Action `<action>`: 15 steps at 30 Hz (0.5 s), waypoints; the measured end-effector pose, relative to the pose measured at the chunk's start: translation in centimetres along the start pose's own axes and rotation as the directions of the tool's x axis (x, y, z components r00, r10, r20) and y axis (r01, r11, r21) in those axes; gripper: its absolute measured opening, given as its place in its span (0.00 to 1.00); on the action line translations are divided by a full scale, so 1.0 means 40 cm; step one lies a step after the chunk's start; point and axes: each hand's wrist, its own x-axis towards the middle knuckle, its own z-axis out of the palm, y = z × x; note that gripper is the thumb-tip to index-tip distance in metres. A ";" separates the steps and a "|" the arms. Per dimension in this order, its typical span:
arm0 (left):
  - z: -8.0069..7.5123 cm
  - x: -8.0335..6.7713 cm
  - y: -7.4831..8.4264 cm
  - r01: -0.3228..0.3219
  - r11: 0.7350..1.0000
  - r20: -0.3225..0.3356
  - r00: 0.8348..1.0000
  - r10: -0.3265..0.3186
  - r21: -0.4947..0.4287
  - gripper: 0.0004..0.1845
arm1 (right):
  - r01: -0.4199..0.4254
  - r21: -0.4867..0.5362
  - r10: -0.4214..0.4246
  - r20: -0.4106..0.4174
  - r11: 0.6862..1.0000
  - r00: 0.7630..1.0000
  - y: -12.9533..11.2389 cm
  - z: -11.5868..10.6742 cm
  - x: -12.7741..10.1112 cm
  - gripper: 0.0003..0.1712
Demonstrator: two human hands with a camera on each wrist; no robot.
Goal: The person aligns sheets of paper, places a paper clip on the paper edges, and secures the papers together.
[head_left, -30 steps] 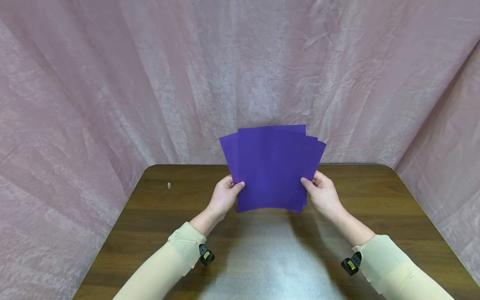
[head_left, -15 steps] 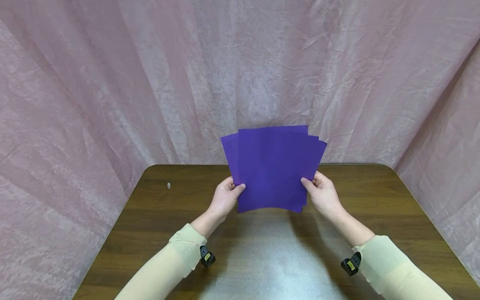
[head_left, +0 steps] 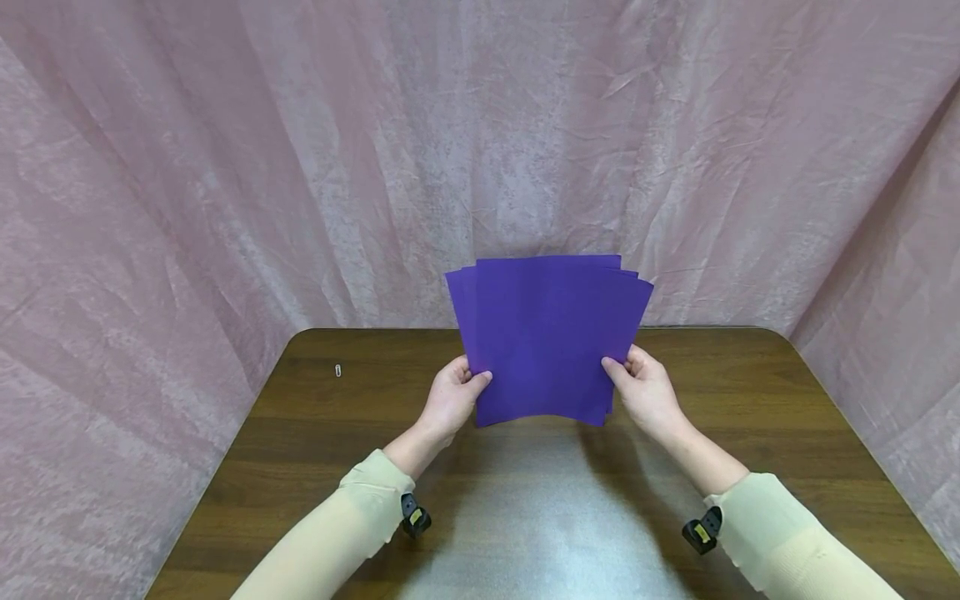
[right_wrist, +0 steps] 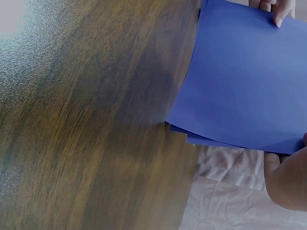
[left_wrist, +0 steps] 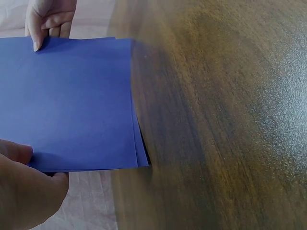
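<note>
Holding a small fan of purple rectangular paper sheets [head_left: 551, 337] upright over the far middle of the dark wood-grain desk [head_left: 315, 433], both hands work the lower side edges. Left hand [head_left: 450, 396] pinches the left edge, thumb on front, fingers behind; right hand [head_left: 647, 390] pinches the right edge the same way. Sheets are slightly splayed, tops staggered, bottom edges close to but apart from the desk. Wrist views show abt 3 layers offset at the lower corner. Cream long sleeves [head_left: 352, 521] on both arms, w/ a black wrist camera [head_left: 414, 517] under each. Tiny paper clip [head_left: 338, 370] lies on the desk's far left, well apart. Wrinkled pink cloth backdrop [head_left: 225, 167] behind.
</note>
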 end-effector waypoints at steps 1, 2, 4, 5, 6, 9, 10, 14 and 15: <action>0.000 0.000 -0.001 0.002 1.000 0.002 1.000 -0.002 -0.003 0.13 | 0.001 0.000 -0.001 0.002 1.000 1.000 -0.001 0.000 -0.001 0.14; 0.000 0.000 -0.002 0.007 1.000 0.004 1.000 -0.007 -0.006 0.13 | 0.001 0.001 -0.001 0.004 1.000 1.000 -0.001 0.000 -0.002 0.14; 0.000 -0.001 -0.003 0.012 1.000 0.010 1.000 -0.012 -0.012 0.13 | 0.000 0.006 0.000 0.007 1.000 1.000 -0.002 0.000 -0.004 0.15; -0.001 -0.001 -0.004 0.014 1.000 0.012 1.000 -0.013 -0.013 0.14 | 0.000 0.006 0.000 0.006 1.000 1.000 -0.002 0.000 -0.005 0.15; -0.001 -0.001 -0.004 0.014 1.000 0.013 1.000 -0.014 -0.011 0.14 | 0.000 0.008 0.000 0.007 1.000 1.000 -0.004 0.000 -0.006 0.15; -0.002 -0.003 -0.005 0.017 1.000 0.015 1.000 -0.016 -0.016 0.14 | -0.002 0.013 0.002 0.007 1.000 1.000 -0.003 0.001 -0.007 0.15; -0.002 -0.003 -0.005 0.017 1.000 0.014 1.000 -0.016 -0.014 0.14 | -0.002 0.016 0.002 0.007 1.000 1.000 -0.002 0.001 -0.007 0.15; -0.002 -0.004 -0.003 0.012 1.000 -0.002 1.000 -0.012 -0.010 0.13 | 0.004 0.030 -0.004 0.008 1.000 1.000 -0.001 0.002 -0.009 0.16; -0.002 -0.004 -0.002 0.011 1.000 -0.006 1.000 -0.011 -0.009 0.13 | 0.005 0.033 -0.005 0.008 0.999 1.000 -0.001 0.002 -0.009 0.16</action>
